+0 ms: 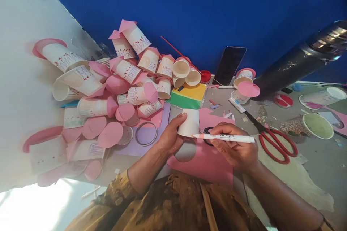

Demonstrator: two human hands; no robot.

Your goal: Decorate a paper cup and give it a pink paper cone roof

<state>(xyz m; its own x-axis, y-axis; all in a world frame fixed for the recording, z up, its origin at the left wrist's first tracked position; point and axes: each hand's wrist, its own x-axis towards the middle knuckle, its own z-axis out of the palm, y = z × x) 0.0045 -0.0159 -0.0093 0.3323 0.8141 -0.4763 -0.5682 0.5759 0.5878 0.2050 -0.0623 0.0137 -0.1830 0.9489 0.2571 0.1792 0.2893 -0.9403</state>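
Observation:
A plain white paper cup (pixel 189 122) is held upside down by my left hand (pixel 175 131), thumb on its side and the other fingers behind it. My right hand (pixel 234 144) grips a white acrylic marker (pixel 238 138) like a pen. The marker's peach tip reaches the lower right edge of the cup; whether it touches cannot be made out. Beneath both hands lies pink paper (pixel 208 162) with a round hole cut from it. Small black-handled scissors (pixel 208 130) lie partly hidden behind the marker.
Many decorated cups with pink paper tops (pixel 127 70) are piled at the left. Red-handled scissors (pixel 276 144), a patterned cup (pixel 317 126) and a dark bottle (pixel 298 57) occupy the right. A phone (pixel 230 65) leans on the blue wall. A tape ring (pixel 146 133) lies left of my hands.

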